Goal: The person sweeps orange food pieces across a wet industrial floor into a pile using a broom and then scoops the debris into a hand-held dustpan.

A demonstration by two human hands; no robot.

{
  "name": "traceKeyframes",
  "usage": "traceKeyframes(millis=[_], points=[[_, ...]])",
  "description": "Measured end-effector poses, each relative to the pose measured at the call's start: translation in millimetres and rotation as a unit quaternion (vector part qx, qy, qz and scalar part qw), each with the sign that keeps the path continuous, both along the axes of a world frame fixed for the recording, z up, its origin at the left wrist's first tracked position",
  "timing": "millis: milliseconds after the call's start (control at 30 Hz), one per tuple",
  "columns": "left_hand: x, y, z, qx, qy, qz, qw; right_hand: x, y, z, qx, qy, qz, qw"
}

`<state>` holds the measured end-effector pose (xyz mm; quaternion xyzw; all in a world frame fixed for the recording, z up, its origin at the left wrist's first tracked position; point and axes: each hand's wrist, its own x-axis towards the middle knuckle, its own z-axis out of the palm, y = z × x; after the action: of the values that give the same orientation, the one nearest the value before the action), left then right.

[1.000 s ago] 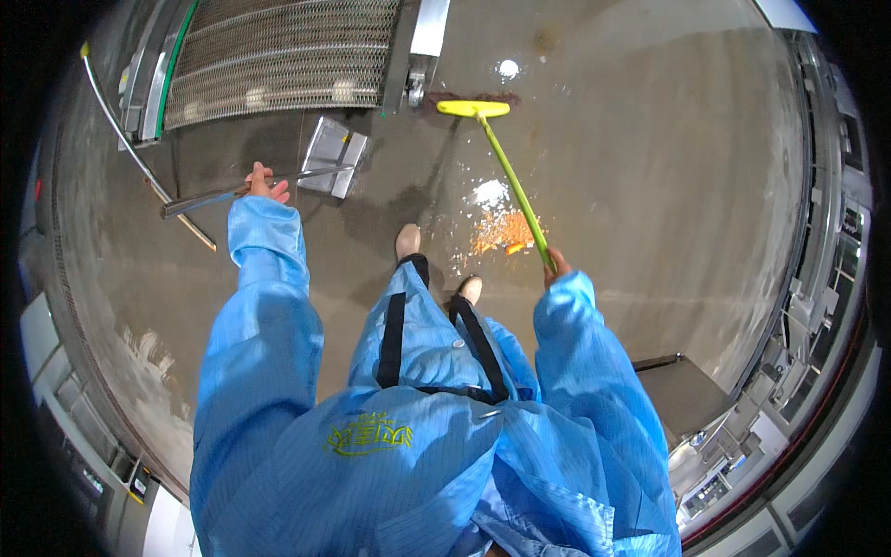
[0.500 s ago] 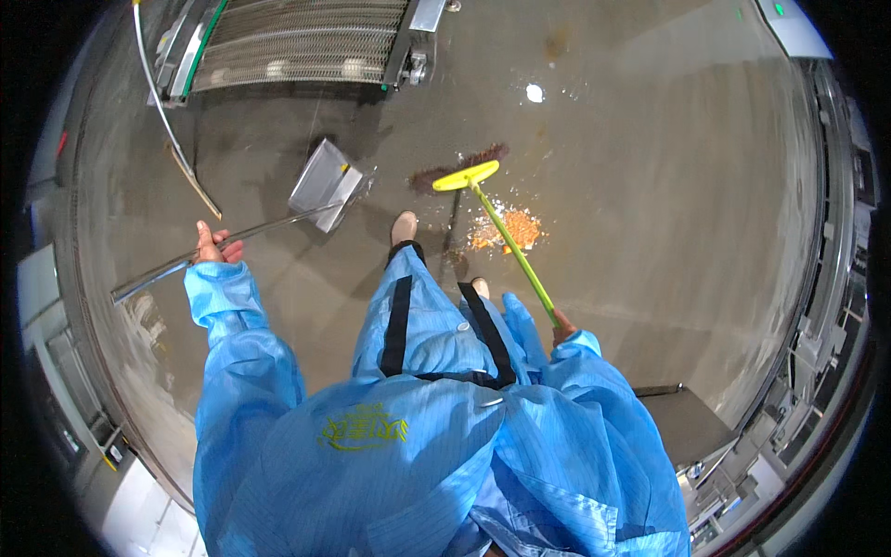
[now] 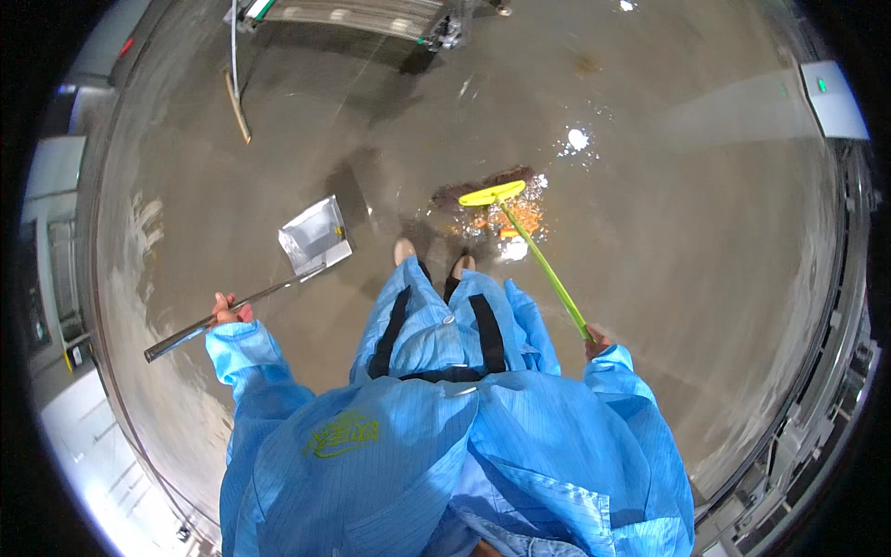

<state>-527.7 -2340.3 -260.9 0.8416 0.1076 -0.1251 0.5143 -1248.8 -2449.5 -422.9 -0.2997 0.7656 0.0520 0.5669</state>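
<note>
My left hand is closed round the metal handle of a long-handled dustpan, its silvery scoop low over the floor ahead and to the left; whether it touches the floor I cannot tell. My right hand grips the green pole of a broom with a yellow head and dark reddish-brown bristles. The broom head is at the far left edge of a pile of orange and white crumbs on the wet floor, covering part of it. Pan and pile are apart, with my feet on the near side between them.
A machine with a mesh conveyor belt stands at the far left. Beside it hangs a pale hose or rod with a brown end. A wet, shiny patch lies beyond the pile. Equipment lines the right wall.
The conveyor has shifted up and away in view. My left fingers have closed round the dustpan handle, and the scoop has turned. The broom head has come nearer the pile, overlapping it.
</note>
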Motion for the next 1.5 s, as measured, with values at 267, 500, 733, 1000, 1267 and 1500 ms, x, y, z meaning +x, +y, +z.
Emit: traceKeyframes(millis=[267,500,733,1000,1267,1500], points=[[-68.3,117.7,-32.7,0.055,0.014,0.013,0.998,100.1,-25.7,-70.7,-0.422,0.000,0.386,0.820],[-126.5,231.4,-57.5,-0.010,0.034,0.084,0.996,227.0,-76.7,65.5,-0.220,0.106,0.638,0.730],[-148.5,308.4,-90.2,0.030,0.115,0.048,0.992,199.8,-78.4,86.6,-0.121,0.206,0.679,0.694],[-108.6,253.6,-120.6,0.053,0.098,0.031,0.993,178.3,-106.8,37.4,-0.157,0.246,0.682,0.671],[-105.6,238.4,-118.4,0.124,-0.007,-0.291,0.948,85.6,-56.1,-15.3,-0.189,0.101,0.561,0.800],[-122.7,204.8,8.0,0.068,-0.040,-0.369,0.926,77.5,117.9,79.1,-0.202,0.136,0.332,0.911]])
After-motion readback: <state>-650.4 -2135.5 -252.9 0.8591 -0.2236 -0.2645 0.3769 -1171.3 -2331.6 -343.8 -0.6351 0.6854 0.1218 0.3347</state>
